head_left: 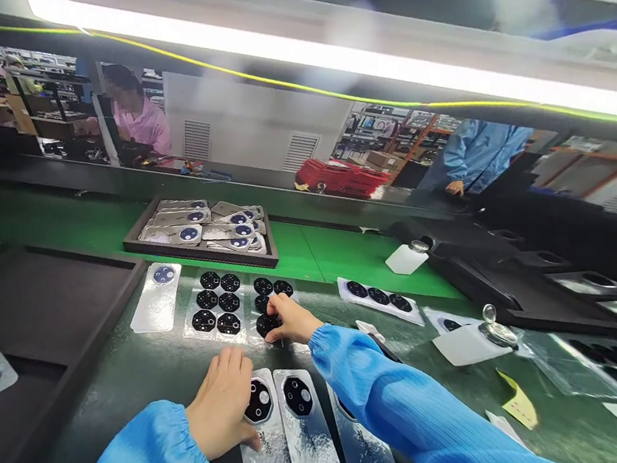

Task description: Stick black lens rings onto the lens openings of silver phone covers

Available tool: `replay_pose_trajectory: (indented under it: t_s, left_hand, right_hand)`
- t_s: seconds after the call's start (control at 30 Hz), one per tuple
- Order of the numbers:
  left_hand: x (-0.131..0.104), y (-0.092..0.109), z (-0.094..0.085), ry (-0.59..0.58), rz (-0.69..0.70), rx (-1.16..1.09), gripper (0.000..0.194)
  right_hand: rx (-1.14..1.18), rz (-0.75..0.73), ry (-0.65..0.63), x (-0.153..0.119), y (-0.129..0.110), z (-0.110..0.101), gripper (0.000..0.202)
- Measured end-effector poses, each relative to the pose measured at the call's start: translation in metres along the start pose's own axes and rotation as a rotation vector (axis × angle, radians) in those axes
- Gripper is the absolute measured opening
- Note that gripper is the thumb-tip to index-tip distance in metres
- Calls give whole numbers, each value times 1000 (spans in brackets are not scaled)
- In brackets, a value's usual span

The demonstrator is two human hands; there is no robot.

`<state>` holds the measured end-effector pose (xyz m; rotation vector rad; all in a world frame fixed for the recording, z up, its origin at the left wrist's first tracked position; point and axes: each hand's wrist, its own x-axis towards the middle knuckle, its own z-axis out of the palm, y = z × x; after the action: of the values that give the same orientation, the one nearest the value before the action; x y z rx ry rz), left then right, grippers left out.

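My right hand reaches onto a clear sheet of round black discs, thumb and fingers bent around a disc at its lower right; whether the disc is gripped is too small to tell. My left hand rests at the upper left edge of a silvery panel, its thumb apart from the fingers. Beside that panel lies a second silvery panel with a black round camera piece. A third panel is partly hidden under my right sleeve. Another sheet of black discs lies to the left.
A tray of panels stands at the back. White panels lie left of the discs. Two white bottles and a disc strip are on the right. Dark trays flank the bench. People sit and stand beyond.
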<state>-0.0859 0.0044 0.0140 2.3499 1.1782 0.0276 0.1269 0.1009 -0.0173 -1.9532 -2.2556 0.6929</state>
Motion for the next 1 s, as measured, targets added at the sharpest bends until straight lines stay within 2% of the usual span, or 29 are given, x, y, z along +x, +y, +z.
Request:
replay_pose_trajectory:
  t_s: [0.17, 0.33, 0.43, 0.5, 0.6, 0.67, 0.77, 0.87, 1.0]
  left_hand:
    - [-6, -1, -7, -37, -45, -170, 51]
    - [-13, -11, -16, -53, -28, -352, 61]
    - [-19, -22, -13, -10, -26, -477, 68]
    - [-23, -29, -4, 18, -50, -687, 78]
    - [-27, -35, 13, 15, -81, -1145, 93]
    - [-29, -34, 22, 2, -109, -1369, 95]
    - [-33, -28, 31, -14, -139, -1492, 83]
    - [-38, -22, 32, -38, -100, -1531, 65]
    - [-41, -18, 31, -44, -70, -1538, 50]
  right_hand:
    - [33, -41, 54, -8, -2, 5, 27]
    - [67, -80, 81, -15, 0, 6, 38]
    - [69, -111, 91, -17, 0, 5, 42]
    - [63, -134, 96, -18, 0, 5, 42]
    - [41, -173, 104, -21, -1, 4, 42]
    - [18, -206, 108, -24, -2, 3, 41]
    - [-20, -259, 108, -28, -4, 0, 41]
    - [-46, -292, 100, -32, -5, -3, 41]
    - [-44, -313, 92, -34, -7, -5, 39]
